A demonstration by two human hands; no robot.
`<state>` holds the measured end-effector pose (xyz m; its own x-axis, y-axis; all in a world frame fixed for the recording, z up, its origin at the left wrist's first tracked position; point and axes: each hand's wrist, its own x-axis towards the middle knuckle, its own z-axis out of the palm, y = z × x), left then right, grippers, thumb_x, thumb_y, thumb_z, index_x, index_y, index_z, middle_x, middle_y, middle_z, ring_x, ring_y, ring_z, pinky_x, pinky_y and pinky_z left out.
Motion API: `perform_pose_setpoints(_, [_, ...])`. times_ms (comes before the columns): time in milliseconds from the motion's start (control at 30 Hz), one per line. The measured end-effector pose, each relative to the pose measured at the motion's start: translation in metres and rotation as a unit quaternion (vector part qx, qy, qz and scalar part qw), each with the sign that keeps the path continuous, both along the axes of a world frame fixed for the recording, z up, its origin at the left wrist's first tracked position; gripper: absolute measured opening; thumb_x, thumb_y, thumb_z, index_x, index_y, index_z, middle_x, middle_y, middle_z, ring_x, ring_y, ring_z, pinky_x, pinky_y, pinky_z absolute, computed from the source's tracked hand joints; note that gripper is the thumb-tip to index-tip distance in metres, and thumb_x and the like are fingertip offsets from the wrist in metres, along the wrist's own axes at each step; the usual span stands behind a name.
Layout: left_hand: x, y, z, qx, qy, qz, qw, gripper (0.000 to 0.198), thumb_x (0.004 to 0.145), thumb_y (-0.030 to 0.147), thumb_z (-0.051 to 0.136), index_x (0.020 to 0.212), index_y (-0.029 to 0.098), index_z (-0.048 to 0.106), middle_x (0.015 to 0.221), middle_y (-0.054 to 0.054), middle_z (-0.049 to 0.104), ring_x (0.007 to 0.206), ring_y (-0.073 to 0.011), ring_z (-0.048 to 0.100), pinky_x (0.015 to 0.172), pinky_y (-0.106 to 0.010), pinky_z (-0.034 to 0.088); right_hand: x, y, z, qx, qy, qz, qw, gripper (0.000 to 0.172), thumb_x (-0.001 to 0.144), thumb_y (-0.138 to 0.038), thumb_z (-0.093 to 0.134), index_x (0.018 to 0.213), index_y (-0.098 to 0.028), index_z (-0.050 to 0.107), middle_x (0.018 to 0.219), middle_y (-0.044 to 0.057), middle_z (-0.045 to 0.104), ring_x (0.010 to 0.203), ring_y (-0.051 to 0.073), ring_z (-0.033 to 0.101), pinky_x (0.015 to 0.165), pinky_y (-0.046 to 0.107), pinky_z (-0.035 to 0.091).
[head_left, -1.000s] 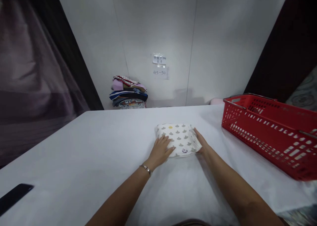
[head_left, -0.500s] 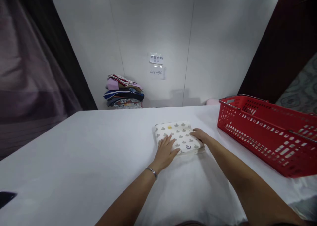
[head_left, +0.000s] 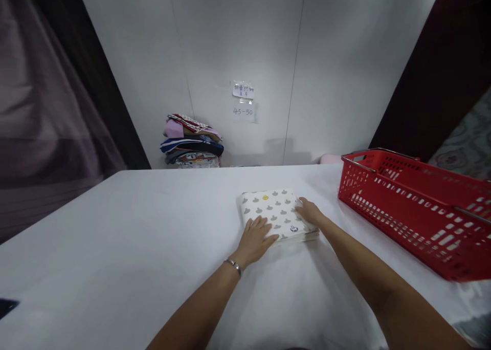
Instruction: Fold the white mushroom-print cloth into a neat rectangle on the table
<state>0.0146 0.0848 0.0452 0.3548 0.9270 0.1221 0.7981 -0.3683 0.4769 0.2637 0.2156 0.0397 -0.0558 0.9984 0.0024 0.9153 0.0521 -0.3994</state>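
A folded white cloth with small grey printed shapes, one yellow print and one dark purple print lies flat in front of me. Layers show along its near edge. My left hand rests on its near left corner, fingers stretched out and thumb apart. At the cloth's right edge is my right hand, with its fingers apart and touching the side of the fold. Part of that hand's underside is hidden. A silver bracelet circles my left wrist.
A red plastic basket with metal handles stands on the right of the white table. Folded clothes are stacked at the back left against the wall. A dark object lies at the left edge.
The cloth's right side now lies smoother and its top looks flatter. My right hand has shifted slightly along the right edge; my left hand stays almost in place.
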Motion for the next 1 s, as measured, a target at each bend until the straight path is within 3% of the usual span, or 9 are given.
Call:
perform_pose_setpoints(200, [-0.003, 0.004, -0.002, -0.009, 0.014, 0.036, 0.999, 0.06, 0.09, 0.058, 0.029, 0.134, 0.021, 0.045, 0.15, -0.008, 0.03, 0.142, -0.025, 0.013, 0.115, -0.048, 0.008, -0.002, -0.008, 0.004, -0.022, -0.071, -0.003, 0.997, 0.052, 0.088, -0.033, 0.045, 0.135, -0.011, 0.04, 0.112, 0.02, 0.064, 0.104, 0.03, 0.06, 0.086, 0.041, 0.042])
perform_pose_setpoints(300, [-0.002, 0.003, -0.008, -0.007, 0.037, 0.036, 0.999, 0.06, 0.09, 0.058, 0.03, 0.136, 0.021, 0.043, 0.151, -0.008, 0.029, 0.142, -0.0254, 0.012, 0.115, -0.049, 0.007, -0.011, -0.009, 0.013, -0.003, -0.1, 0.003, 0.995, 0.055, 0.086, -0.03, 0.048, 0.137, -0.012, 0.038, 0.123, 0.022, 0.057, 0.114, 0.033, 0.053, 0.092, 0.045, 0.039])
perform_pose_setpoints(433, [0.0, 0.005, -0.004, -0.018, 0.037, 0.03, 0.999, 0.058, 0.09, 0.058, 0.029, 0.132, 0.023, 0.047, 0.15, -0.009, 0.032, 0.142, -0.0269, 0.014, 0.114, -0.052, 0.009, -0.048, -0.004, 0.024, 0.084, -0.08, 0.158, 0.981, 0.054, 0.089, -0.032, 0.044, 0.14, -0.015, 0.036, 0.146, 0.014, 0.037, 0.135, 0.025, 0.031, 0.107, 0.038, 0.025])
perform_pose_setpoints(533, [-0.001, 0.02, 0.011, -0.017, 0.024, 0.042, 0.999, 0.054, 0.092, 0.055, 0.024, 0.127, 0.024, 0.052, 0.147, -0.008, 0.037, 0.14, -0.0268, 0.019, 0.113, -0.053, 0.013, -0.079, 0.003, 0.026, 0.098, -0.07, 0.23, 0.966, 0.059, 0.09, -0.041, 0.04, 0.142, -0.014, 0.033, 0.152, 0.013, 0.025, 0.141, 0.025, 0.017, 0.111, 0.041, 0.017])
perform_pose_setpoints(667, [-0.003, 0.059, 0.021, 0.051, 0.04, 0.101, 0.993, 0.052, 0.091, 0.051, 0.033, 0.134, 0.022, 0.044, 0.151, -0.009, 0.029, 0.142, -0.0259, 0.014, 0.114, -0.05, 0.008, -0.09, 0.017, 0.019, 0.067, -0.108, 0.218, 0.968, 0.065, 0.091, -0.049, 0.034, 0.145, -0.013, 0.027, 0.154, 0.012, 0.018, 0.142, 0.026, 0.007, 0.112, 0.046, 0.007])
perform_pose_setpoints(800, [-0.004, 0.088, -0.001, 0.029, 0.075, 0.134, 0.988, 0.059, 0.088, 0.053, 0.037, 0.137, 0.02, 0.04, 0.152, -0.01, 0.025, 0.142, -0.0277, 0.011, 0.113, -0.053, 0.005, -0.068, 0.033, 0.003, 0.015, -0.124, 0.159, 0.979, 0.068, 0.091, -0.055, 0.028, 0.146, -0.014, 0.024, 0.154, 0.01, 0.018, 0.142, 0.023, 0.008, 0.112, 0.047, 0.006])
perform_pose_setpoints(900, [-0.003, 0.093, -0.02, 0.037, 0.08, 0.135, 0.987, 0.061, 0.088, 0.053, 0.034, 0.139, 0.019, 0.037, 0.153, -0.01, 0.022, 0.143, -0.027, 0.008, 0.113, -0.053, 0.003, -0.055, 0.04, -0.007, -0.008, -0.118, 0.141, 0.983, 0.069, 0.091, -0.057, 0.025, 0.148, -0.017, 0.02, 0.155, 0.007, 0.015, 0.142, 0.022, 0.007, 0.112, 0.047, 0.008])
perform_pose_setpoints(1000, [-0.003, 0.092, -0.025, 0.037, 0.078, 0.132, 0.988, 0.061, 0.088, 0.054, 0.032, 0.139, 0.02, 0.037, 0.153, -0.009, 0.022, 0.143, -0.0265, 0.008, 0.114, -0.053, 0.001, -0.055, 0.042, -0.011, -0.002, -0.118, 0.147, 0.982, 0.069, 0.091, -0.057, 0.024, 0.148, -0.018, 0.019, 0.155, 0.007, 0.014, 0.142, 0.021, 0.006, 0.112, 0.047, 0.008])
